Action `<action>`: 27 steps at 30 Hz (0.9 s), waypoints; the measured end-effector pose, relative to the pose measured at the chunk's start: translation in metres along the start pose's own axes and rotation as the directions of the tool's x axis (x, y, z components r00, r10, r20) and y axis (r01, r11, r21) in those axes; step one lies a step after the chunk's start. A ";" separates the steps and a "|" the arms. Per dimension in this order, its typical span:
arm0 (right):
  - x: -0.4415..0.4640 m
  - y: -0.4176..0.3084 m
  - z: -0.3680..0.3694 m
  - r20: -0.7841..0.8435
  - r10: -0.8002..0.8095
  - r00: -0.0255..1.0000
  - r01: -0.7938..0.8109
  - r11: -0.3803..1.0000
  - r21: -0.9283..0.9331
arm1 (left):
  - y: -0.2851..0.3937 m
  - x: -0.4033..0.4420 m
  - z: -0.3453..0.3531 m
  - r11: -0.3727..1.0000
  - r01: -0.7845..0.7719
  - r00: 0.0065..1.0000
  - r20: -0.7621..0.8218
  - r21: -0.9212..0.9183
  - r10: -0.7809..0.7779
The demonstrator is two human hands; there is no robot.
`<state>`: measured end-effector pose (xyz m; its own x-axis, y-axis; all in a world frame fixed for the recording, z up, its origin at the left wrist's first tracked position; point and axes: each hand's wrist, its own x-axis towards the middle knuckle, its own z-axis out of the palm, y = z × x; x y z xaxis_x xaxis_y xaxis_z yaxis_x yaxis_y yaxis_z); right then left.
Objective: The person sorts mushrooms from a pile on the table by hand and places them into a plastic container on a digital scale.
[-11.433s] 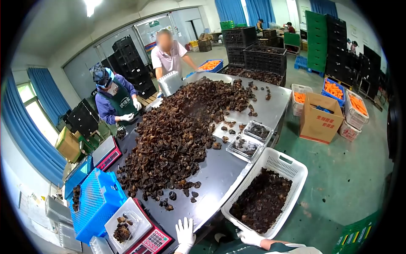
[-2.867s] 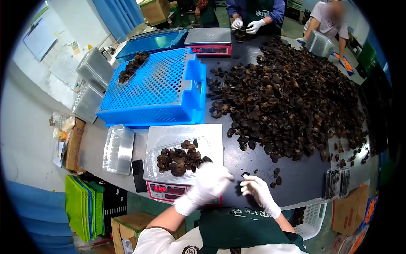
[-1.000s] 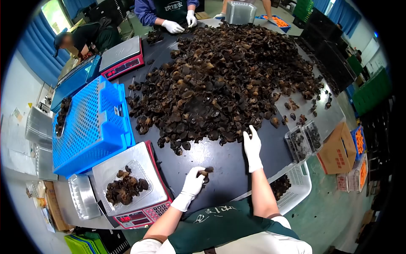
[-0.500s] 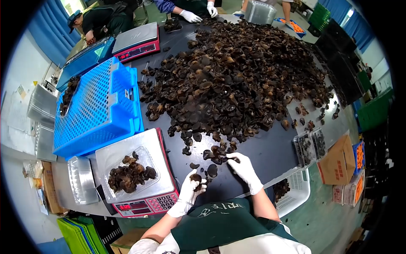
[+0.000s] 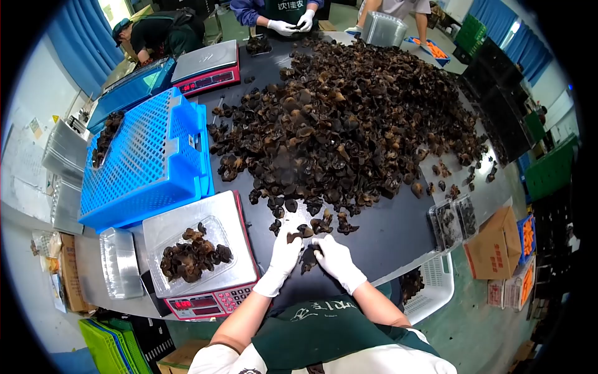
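Observation:
Both of my gloved hands are close together at the near edge of the dark tabletop. My left hand (image 5: 285,257) is closed, with a brown wood ear mushroom (image 5: 293,237) at its fingertips. My right hand (image 5: 337,259) pinches a dark wood ear mushroom (image 5: 308,259) that hangs between the two hands. Just beyond my fingers lie a few loose pieces (image 5: 322,222), and behind them rises a large heap of wood ear mushrooms (image 5: 349,131). To my left, a clear plastic tray (image 5: 219,265) with mushrooms in it rests on a red-sided scale (image 5: 198,302).
An upturned blue crate (image 5: 140,162) stands beyond the scale, near a second scale (image 5: 205,62). Stacked clear trays (image 5: 120,265) are at far left. Filled boxes (image 5: 453,221) sit at the right edge above a white basket (image 5: 439,280). A co-worker's gloved hands (image 5: 293,25) are across the table.
My left hand has moved up and forward, and my right hand has come left and slightly down towards it. The right hand has picked up a dark piece. The co-worker's hands have come together.

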<state>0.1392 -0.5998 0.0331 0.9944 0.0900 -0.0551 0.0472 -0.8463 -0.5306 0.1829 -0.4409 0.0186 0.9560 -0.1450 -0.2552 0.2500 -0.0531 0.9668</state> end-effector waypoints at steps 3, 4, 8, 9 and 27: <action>-0.010 0.008 -0.008 0.015 0.048 0.999 -0.049 0.995 0.082 | 0.000 0.015 0.011 0.772 -0.426 0.881 0.021 0.472 0.474; -0.013 0.013 -0.008 -0.045 0.052 0.998 -0.047 0.992 0.113 | 0.004 0.015 0.014 0.604 -0.400 0.883 0.112 0.689 0.456; -0.017 0.032 -0.022 -0.253 0.160 0.954 -0.081 0.951 0.298 | -0.038 0.023 0.021 0.230 -0.373 0.848 0.229 0.899 0.478; -0.016 0.037 -0.028 -0.249 0.224 0.942 -0.135 0.934 0.330 | -0.037 0.018 0.020 0.250 -0.409 0.827 0.240 0.878 0.508; 0.051 -0.097 -0.053 -0.018 -0.287 0.958 0.250 0.801 0.544 | 0.119 -0.123 -0.147 0.775 -0.332 0.733 -0.370 0.537 0.570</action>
<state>0.1904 -0.5410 0.1262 0.9406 0.3196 0.1148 0.2352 -0.3694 -0.8990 0.1176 -0.2843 0.1666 0.9003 0.2294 0.3699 -0.2062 -0.5235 0.8267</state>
